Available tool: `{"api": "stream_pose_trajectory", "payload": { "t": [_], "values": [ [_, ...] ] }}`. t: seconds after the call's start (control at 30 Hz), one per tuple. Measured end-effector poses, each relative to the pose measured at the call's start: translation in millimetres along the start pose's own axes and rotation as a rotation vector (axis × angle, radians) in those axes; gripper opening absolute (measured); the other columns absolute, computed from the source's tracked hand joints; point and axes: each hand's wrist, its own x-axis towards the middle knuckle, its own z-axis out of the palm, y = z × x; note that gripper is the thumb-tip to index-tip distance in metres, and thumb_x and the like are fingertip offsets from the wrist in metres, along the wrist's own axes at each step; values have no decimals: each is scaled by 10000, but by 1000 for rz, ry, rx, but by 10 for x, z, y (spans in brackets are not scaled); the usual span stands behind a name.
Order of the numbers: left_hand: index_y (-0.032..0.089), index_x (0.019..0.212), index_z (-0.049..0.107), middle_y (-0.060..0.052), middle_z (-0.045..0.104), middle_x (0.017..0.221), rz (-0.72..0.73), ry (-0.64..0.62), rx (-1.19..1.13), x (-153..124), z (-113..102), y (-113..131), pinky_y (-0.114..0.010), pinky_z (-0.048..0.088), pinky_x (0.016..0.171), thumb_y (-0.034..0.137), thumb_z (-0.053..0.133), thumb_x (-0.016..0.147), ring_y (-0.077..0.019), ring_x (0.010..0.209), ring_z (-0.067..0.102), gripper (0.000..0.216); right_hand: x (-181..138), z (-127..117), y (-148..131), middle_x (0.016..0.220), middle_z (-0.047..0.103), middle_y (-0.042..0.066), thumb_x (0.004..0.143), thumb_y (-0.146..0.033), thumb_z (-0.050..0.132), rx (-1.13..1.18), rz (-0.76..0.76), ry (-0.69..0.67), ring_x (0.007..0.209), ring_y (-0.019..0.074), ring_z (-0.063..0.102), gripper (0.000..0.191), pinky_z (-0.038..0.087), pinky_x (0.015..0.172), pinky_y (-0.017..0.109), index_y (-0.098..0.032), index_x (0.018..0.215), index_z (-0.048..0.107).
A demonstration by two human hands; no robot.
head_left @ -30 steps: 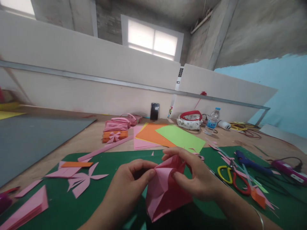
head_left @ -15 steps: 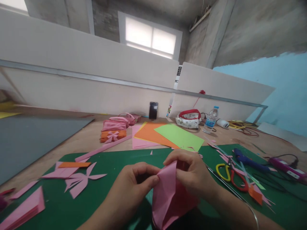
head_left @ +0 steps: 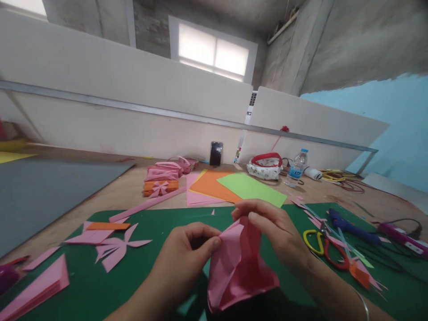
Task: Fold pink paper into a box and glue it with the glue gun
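Note:
A folded pink paper piece (head_left: pixel 237 263) hangs above the green cutting mat (head_left: pixel 150 223), held at its top by both hands. My left hand (head_left: pixel 189 252) pinches the paper's upper left edge between thumb and forefinger. My right hand (head_left: pixel 276 229) curls over the top right of the paper, fingers closed on it. The lower part of the paper flares open toward me.
Pink cut-outs (head_left: pixel 113 247) and an orange strip (head_left: pixel 107 226) lie left on the mat. Scissors (head_left: pixel 326 247), a blue glue gun (head_left: pixel 347 227) and scraps lie right. Orange, green and pink sheets (head_left: pixel 234 187), paper bows (head_left: pixel 160 180), a phone (head_left: pixel 216 154), a pouch (head_left: pixel 265 166) and a water bottle (head_left: pixel 296 168) sit behind.
Both hands kept hold of the pink paper and reworked its top; the right fingers shifted over the upper edge and the paper's lower part spread wider.

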Motion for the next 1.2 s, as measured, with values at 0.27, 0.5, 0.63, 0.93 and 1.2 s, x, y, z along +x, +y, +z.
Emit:
{"api": "stream_pose_trajectory", "payload": {
  "t": [0.27, 0.5, 0.63, 0.93, 1.2],
  "values": [
    [211, 660, 673, 8, 632, 662, 408, 149, 420, -83, 49, -22, -228, 431, 590, 223, 583, 751, -128, 633, 588, 130, -60, 190, -19, 763, 663, 23, 773, -212, 674, -496, -416, 4, 776, 182, 555, 48, 430, 759, 362, -196, 814, 654],
    [222, 660, 683, 22, 623, 621, 493, 115, 470, -84, 49, -2, -191, 425, 552, 200, 593, 760, -103, 590, 581, 136, -71, 89, -83, 676, 646, -13, 754, -58, 648, -387, -328, -42, 704, 140, 537, 137, 420, 690, 310, -191, 747, 683],
    [232, 689, 694, 18, 643, 648, 483, 129, 473, -100, 22, 28, -200, 439, 574, 215, 585, 771, -114, 618, 596, 138, -70, 33, -97, 718, 687, -21, 774, -26, 591, -329, -335, -65, 738, 148, 546, 258, 442, 692, 304, -237, 848, 718],
    [243, 699, 690, 17, 649, 670, 431, 131, 459, -63, -9, -23, -219, 427, 589, 243, 567, 780, -127, 641, 591, 148, -51, -19, -116, 1004, 666, 49, 820, -166, 599, -361, -320, -26, 976, 191, 552, 240, 446, 843, 346, -207, 1054, 630],
    [237, 654, 666, 22, 647, 651, 358, 96, 445, -65, 13, -8, -228, 414, 586, 260, 569, 769, -137, 636, 584, 153, -38, 10, -63, 623, 588, 33, 858, -301, 587, -400, -331, 6, 659, 149, 527, 275, 418, 582, 274, -162, 622, 614]
  ]
}}
